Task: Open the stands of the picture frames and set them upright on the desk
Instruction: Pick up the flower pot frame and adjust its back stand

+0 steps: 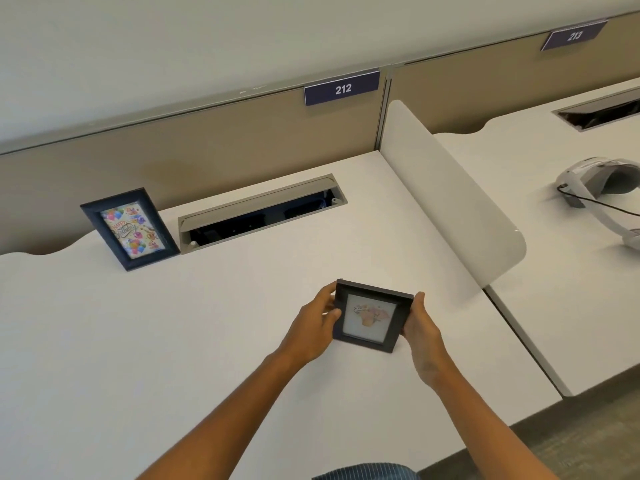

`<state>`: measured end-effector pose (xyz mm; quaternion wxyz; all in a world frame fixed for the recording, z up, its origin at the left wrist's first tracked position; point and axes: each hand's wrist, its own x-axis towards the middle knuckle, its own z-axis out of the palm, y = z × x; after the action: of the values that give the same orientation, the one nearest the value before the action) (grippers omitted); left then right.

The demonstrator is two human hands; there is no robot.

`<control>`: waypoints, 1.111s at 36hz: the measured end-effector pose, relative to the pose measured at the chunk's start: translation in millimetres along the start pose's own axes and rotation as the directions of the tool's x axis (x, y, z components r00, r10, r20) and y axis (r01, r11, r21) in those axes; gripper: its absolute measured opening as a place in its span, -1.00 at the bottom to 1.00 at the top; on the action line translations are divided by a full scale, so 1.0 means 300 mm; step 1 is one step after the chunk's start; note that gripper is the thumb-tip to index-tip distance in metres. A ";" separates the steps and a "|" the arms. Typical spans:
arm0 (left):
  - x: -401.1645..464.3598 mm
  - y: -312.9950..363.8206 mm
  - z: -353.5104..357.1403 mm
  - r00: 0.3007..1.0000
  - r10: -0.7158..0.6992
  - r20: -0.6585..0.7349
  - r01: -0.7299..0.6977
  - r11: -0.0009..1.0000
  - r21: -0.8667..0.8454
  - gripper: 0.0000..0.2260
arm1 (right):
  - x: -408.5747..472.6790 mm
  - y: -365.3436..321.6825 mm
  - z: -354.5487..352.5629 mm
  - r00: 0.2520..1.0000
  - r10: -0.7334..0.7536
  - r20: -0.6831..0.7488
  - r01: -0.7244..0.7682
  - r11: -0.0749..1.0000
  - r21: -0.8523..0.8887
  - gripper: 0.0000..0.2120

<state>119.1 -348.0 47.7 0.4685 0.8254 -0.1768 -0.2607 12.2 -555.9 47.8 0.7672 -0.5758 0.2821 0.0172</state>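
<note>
Both hands are on the small frame (372, 317) right now: left hand (311, 327) grips its left edge with the thumb on the front, and right hand (424, 332) grips the right edge with fingers curled behind it. So neither hand is free, both are clamped on that one frame. It has a dark border and a pale picture of something pinkish, too blurry to say more.

Using the cable tray (259, 213) in the desk (138, 341) as the landmark: the small frame is in front of the tray and a bit to its right, well apart from it, closer to the person. Looks like its bottom edge is at or just above the desk, can't really tell if it's touching. Can't see the back either, so no idea if the stand is out yet.

Progress-wise I'd call it about halfway. The birthday frame (130, 228) is already standing upright just beside the tray's left end, leaning back a bit like its stand is open. What's left, as far as I can see, is getting this second one to stand on its own and letting go. No other frames in view.
</note>
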 end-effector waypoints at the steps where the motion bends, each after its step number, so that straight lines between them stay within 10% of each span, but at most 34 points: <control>1: 0.005 0.003 -0.001 1.000 0.008 -0.005 -0.008 1.000 0.010 -0.55 | 0.002 -0.009 0.001 1.000 0.002 0.005 -0.003 1.000 0.023 -0.16; 24: -0.126 0.003 -0.038 0.963 0.231 -0.138 -0.234 0.972 -0.008 -0.64 | -0.079 -0.033 0.039 0.980 -0.168 0.107 0.179 0.978 -0.109 -0.21; 40: -0.261 0.016 -0.132 0.698 0.613 -0.370 -0.587 0.786 0.195 -0.70 | -0.203 -0.080 0.150 0.707 -0.651 0.278 0.697 0.574 -0.429 -0.63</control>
<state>79.7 -281.4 89.5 0.5284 0.7722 -0.3404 0.0928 -11.9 -505.7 104.1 0.5483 -0.8172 -0.0079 -0.1772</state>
